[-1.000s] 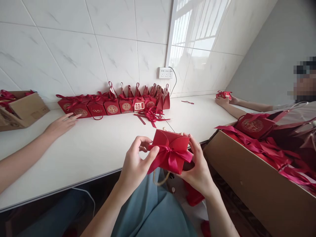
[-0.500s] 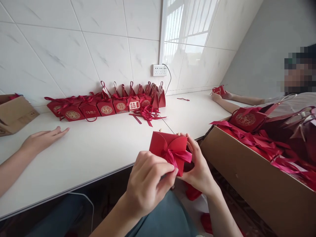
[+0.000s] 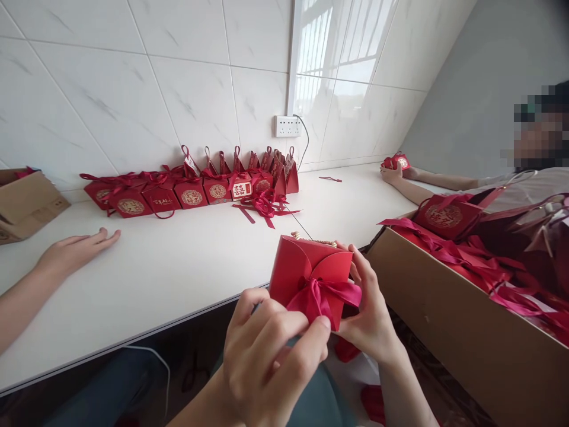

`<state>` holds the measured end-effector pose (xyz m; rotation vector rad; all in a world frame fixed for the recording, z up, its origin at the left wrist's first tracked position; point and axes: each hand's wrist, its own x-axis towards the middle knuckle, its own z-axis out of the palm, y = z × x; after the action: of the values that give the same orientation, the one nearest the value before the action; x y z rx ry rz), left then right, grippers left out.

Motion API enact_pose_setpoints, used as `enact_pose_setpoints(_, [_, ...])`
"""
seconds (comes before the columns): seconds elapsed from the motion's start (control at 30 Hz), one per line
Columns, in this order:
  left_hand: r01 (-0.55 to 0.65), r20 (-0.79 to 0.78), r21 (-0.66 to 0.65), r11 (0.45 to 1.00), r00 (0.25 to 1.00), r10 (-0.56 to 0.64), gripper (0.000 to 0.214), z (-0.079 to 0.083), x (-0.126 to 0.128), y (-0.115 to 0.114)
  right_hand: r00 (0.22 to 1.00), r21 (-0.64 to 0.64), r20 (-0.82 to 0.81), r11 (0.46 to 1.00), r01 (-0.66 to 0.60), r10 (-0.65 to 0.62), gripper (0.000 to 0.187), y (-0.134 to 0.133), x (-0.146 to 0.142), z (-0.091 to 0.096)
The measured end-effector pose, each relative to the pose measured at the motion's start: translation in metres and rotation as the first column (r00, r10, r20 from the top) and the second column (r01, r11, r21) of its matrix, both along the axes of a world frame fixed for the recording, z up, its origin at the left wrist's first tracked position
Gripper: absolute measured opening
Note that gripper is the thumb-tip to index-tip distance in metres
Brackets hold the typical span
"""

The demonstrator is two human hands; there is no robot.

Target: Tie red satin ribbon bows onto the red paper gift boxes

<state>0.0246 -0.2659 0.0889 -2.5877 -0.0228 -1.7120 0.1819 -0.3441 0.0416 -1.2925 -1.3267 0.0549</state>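
I hold a small red gift box [image 3: 302, 270] over my lap, just past the near edge of the white table [image 3: 178, 273]. A dark pink ribbon bow [image 3: 322, 295] is tied across its front. My right hand [image 3: 371, 311] grips the box's right side with thumb and fingers. My left hand [image 3: 271, 362] is curled in front, its fingertips pinching the lower part of the ribbon. A twisted rope handle [image 3: 313, 239] shows along the box's top.
A row of finished red boxes [image 3: 195, 187] lines the tiled wall, with loose ribbons [image 3: 264, 207] beside it. A cardboard carton [image 3: 462, 320] of red boxes stands at my right. Another person's hand [image 3: 75, 249] rests at the left; a second person at the right holds a box [image 3: 395, 161]. Another carton [image 3: 26, 204] sits far left.
My left hand dropped from the box's left edge and closed on the ribbon's lower part. The box has come closer and tilted a little. The hand at the left slid back on the table.
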Motion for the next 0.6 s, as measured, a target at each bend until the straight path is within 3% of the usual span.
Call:
enact_pose_setpoints(0.27, [0.007,0.013,-0.032,0.999,1.000,-0.007,0.025,-0.0023,0.0010,-0.0039,1.000,-0.012,-0.001,1.000,0.028,-0.028,0.095,-0.0020,-0.0031,0.0029])
enact_pose_setpoints(0.6, [0.100,0.016,-0.035,0.994,0.995,-0.099,0.020,-0.0088,0.0028,-0.0039,0.999,-0.001,-0.009,0.999,0.035,-0.035,0.092,-0.0013,-0.0047,-0.0017])
